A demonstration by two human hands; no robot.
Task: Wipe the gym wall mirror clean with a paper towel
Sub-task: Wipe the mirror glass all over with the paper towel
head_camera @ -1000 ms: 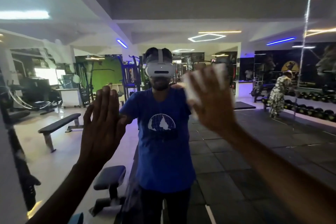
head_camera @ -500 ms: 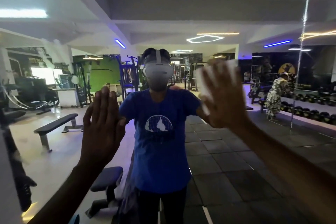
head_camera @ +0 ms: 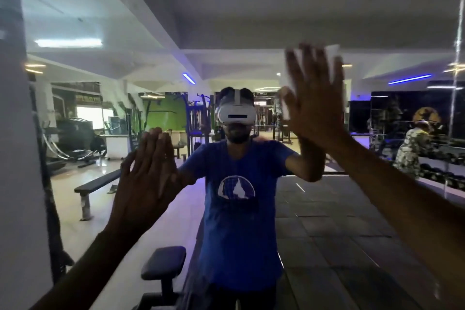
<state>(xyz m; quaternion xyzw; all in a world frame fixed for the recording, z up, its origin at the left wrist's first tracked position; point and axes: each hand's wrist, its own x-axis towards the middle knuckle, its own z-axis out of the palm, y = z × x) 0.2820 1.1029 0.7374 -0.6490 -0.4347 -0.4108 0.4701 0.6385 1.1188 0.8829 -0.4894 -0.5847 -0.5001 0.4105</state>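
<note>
The gym wall mirror [head_camera: 251, 20] fills the view and reflects me in a blue T-shirt with a white headset. My right hand [head_camera: 314, 100] is flat, fingers straight and spread, pressing a white paper towel [head_camera: 333, 51] against the glass at upper right; the towel peeks out above and left of the fingers. My left hand [head_camera: 148, 178] lies flat on the mirror lower left, fingers straight and together, holding nothing.
A vertical mirror seam [head_camera: 455, 63] runs down the far right. A dark pole or frame edge [head_camera: 50, 196] stands at the left border. Reflected: a padded bench [head_camera: 163, 264], a flat bench [head_camera: 98, 184], dumbbell racks and a person [head_camera: 412, 151] at right.
My right hand has slid the paper towel up and to the right across the glass. My left hand stays pressed on the mirror in about the same spot.
</note>
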